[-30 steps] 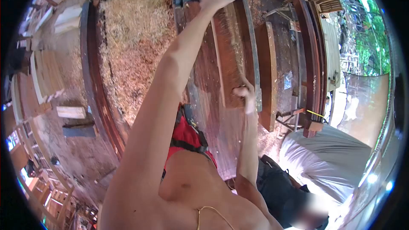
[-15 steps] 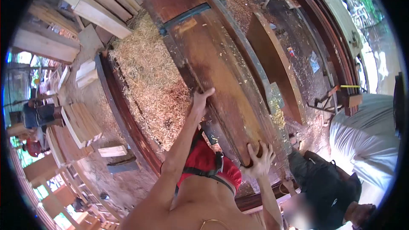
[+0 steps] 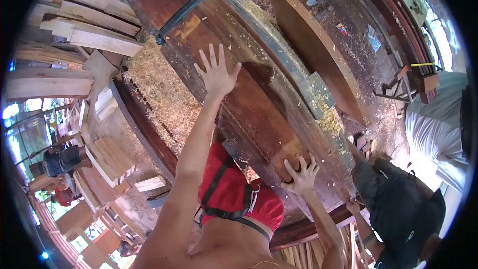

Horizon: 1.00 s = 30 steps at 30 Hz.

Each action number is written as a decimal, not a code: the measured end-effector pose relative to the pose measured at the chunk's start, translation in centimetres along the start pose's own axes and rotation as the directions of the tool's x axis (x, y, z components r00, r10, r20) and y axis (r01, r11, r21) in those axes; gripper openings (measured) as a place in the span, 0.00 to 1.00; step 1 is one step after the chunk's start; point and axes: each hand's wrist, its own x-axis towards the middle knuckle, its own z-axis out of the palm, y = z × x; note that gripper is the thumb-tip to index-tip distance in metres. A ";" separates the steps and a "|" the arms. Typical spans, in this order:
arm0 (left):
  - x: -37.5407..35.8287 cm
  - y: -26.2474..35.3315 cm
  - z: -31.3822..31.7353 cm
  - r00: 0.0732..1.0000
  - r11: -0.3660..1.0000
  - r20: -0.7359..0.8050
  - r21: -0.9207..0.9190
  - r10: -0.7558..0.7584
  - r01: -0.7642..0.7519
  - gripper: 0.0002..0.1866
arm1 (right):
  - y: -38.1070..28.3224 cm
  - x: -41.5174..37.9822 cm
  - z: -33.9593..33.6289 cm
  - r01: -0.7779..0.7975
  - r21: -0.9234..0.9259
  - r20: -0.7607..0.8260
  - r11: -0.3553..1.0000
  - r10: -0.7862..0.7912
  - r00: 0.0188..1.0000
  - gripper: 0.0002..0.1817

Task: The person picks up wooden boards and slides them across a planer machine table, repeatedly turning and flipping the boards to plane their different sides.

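A long reddish-brown wooden board (image 3: 259,114), dusty and dotted with shavings, stretches diagonally in front of me. My left hand (image 3: 217,72) is open over its middle, fingers spread and pointing away from me. Close to the board's near end, my right hand (image 3: 302,179) rests with its fingers bent and apart, fingertips on the wood. A dark bar-like strip (image 3: 183,16) crosses the board farther up. Along the board's right side runs a greyish rail (image 3: 279,62) with shavings at its near end.
A brown plank (image 3: 313,45) stands on edge at the right. Shavings (image 3: 167,94) cover the floor on the left, beside stacked pale planks (image 3: 99,40). A person in dark clothes (image 3: 403,204) is close at my right, a hand near the board's end. Another person (image 3: 62,159) is far left.
My left hand has left the board's left edge and moved up over its surface, fingers spreading. My right hand stays near the end. The view has shifted; the nearby person's arm now shows more.
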 end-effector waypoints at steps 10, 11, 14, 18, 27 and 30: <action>7.6 -4.9 -0.3 0.999 0.999 -0.033 0.023 -0.024 0.025 0.51 | -3.6 8.7 0.3 -0.023 0.022 0.036 0.999 0.022 0.999 0.53; 8.5 -5.6 -0.3 0.999 0.999 -0.037 0.016 -0.029 0.029 0.51 | -3.8 9.6 0.4 -0.027 0.045 0.056 0.999 0.025 0.998 0.53; 11.4 -7.3 -0.3 0.998 0.999 -0.053 0.028 -0.033 0.035 0.51 | -5.0 12.3 1.0 -0.028 0.070 0.064 0.997 0.024 0.998 0.54; 15.1 -10.0 -0.3 0.997 0.999 -0.060 0.035 -0.038 0.040 0.50 | -6.5 16.3 1.5 -0.015 0.094 0.054 0.995 0.009 0.998 0.55; 22.5 -15.5 0.1 0.996 0.999 -0.089 0.028 -0.023 0.025 0.51 | -9.5 24.9 3.0 0.109 0.168 0.039 0.980 -0.117 0.992 0.54; 24.4 -17.0 0.1 0.994 0.999 -0.104 0.030 -0.019 0.022 0.51 | -10.3 27.1 3.4 0.119 0.184 0.028 0.976 -0.126 0.992 0.52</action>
